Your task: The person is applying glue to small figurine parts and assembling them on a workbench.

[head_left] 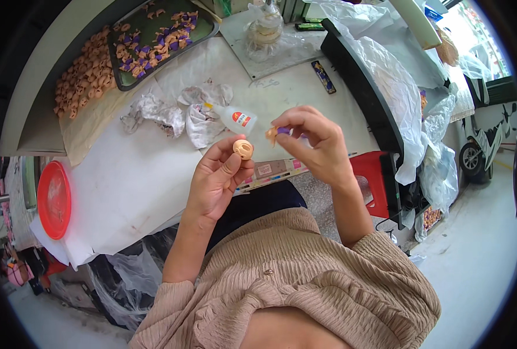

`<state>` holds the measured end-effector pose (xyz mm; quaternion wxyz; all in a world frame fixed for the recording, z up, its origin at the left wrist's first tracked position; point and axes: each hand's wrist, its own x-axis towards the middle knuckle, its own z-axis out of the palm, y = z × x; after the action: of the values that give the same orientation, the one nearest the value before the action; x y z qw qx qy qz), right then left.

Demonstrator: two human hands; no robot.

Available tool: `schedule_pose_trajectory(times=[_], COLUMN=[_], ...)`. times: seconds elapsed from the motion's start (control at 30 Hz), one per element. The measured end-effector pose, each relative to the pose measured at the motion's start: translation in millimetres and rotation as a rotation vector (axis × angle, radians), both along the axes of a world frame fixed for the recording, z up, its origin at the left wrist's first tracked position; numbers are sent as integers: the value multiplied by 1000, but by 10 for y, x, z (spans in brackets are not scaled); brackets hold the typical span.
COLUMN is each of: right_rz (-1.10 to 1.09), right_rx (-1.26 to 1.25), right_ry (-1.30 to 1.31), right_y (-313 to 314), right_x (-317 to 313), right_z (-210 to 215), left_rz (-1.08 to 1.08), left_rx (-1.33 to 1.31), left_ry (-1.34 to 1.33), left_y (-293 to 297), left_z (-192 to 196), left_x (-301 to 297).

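Between the thumb and fingers of my left hand is a round, peach-coloured doll head, its hollow side facing up. My right hand pinches a small doll body in peach and purple, partly covered by the fingers. The two parts are held a short way apart above the table's near edge. Just beyond them a white glue bottle with a yellow tip lies tilted on a crumpled, stained cloth.
A dark tray with several peach and purple pieces sits at the far left, beside a heap of doll heads. A red round dish is at the left edge. A black bin lined with plastic stands at the right, near a red stool.
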<state>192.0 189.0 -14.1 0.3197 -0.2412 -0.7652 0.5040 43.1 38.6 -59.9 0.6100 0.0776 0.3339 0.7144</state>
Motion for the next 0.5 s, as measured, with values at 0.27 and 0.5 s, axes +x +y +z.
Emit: schedule_pose_trajectory(times=[0.27, 0.5], right_rz=[105, 141], right_rx=[137, 117], right_ry=[-50, -84], right_y=[-217, -197], right_x=[-105, -110], right_z=[40, 25], left_rz=[-2, 22], left_rx=[-9, -2], left_ry=[122, 304], left_y=[-42, -49], left_z=[-27, -43], left_x=[-11, -27])
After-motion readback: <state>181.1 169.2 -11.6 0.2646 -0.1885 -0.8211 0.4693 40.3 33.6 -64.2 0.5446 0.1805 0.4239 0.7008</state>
